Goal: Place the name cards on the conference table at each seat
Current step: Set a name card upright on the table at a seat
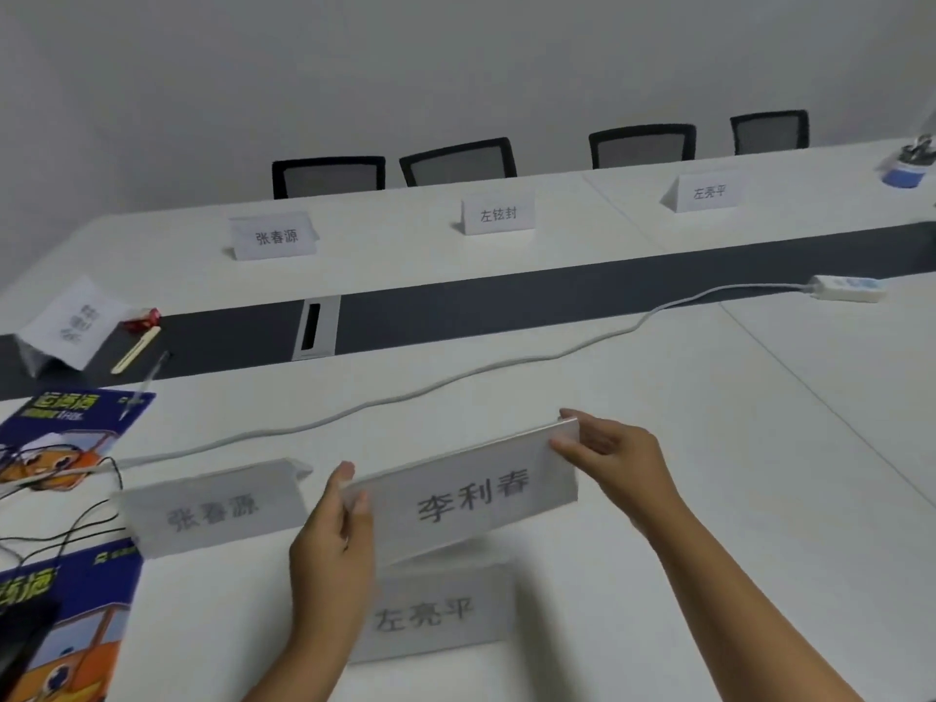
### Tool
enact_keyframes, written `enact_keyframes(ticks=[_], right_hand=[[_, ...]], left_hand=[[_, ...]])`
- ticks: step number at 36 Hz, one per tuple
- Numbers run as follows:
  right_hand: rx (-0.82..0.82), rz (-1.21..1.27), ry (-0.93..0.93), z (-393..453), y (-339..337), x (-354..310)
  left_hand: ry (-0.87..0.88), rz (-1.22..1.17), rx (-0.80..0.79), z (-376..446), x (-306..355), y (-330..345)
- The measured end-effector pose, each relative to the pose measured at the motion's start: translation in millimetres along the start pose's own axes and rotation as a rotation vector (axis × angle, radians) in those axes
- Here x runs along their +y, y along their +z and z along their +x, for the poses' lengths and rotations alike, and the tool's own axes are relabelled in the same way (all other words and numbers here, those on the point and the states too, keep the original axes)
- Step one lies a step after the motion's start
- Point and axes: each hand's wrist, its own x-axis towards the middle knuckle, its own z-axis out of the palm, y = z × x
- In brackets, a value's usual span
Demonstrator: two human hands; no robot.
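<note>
I hold a white name card point(471, 496) with black characters above the near side of the conference table point(709, 448). My left hand point(332, 544) pinches its left end and my right hand point(615, 461) pinches its right end. Under it lies another name card point(430, 618), partly hidden by my left forearm. A third card point(212, 509) stands to the left of my hands. Three cards point(276, 238) point(499, 213) point(709, 192) stand on the far side, each before a chair. One more card point(71, 321) stands at the left end.
A white power strip point(848, 288) with its cable point(456, 382) runs across the table. Blue booklets point(66, 438) point(66, 625), black wires, a pen and a wooden stick lie at the left. Black chairs point(329, 175) line the far edge. A blue object point(906, 167) sits far right.
</note>
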Motion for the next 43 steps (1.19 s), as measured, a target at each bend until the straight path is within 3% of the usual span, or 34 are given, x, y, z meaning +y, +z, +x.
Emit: enact_keyframes(ticks=[6, 13, 17, 28, 35, 43], right_hand=[[0.177, 0.172, -0.033, 26.3, -47.6, 15.2], [0.224, 0.136, 0.080, 63.9, -86.1, 82.9], [0.210, 0.118, 0.169, 78.6, -89.7, 119.8], [0.192, 0.040, 0.227, 106.4, -91.4, 163.3], [0.437, 0.012, 0.280, 80.0, -83.3, 178.9], [0.471, -0.134, 0.229, 96.7, -91.0, 191.9]], left_hand=[[0.002, -0.082, -0.123, 21.9, 29.6, 81.9], [-0.310, -0.074, -0.210, 48.9, 26.5, 183.0], [-0.389, -0.021, -0.209, 55.9, 16.2, 213.0], [-0.411, 0.148, -0.316, 76.2, -1.7, 247.3], [-0.345, 0.511, -0.404, 61.9, -27.1, 253.7], [-0.272, 0.512, -0.384, 57.9, -37.5, 253.4]])
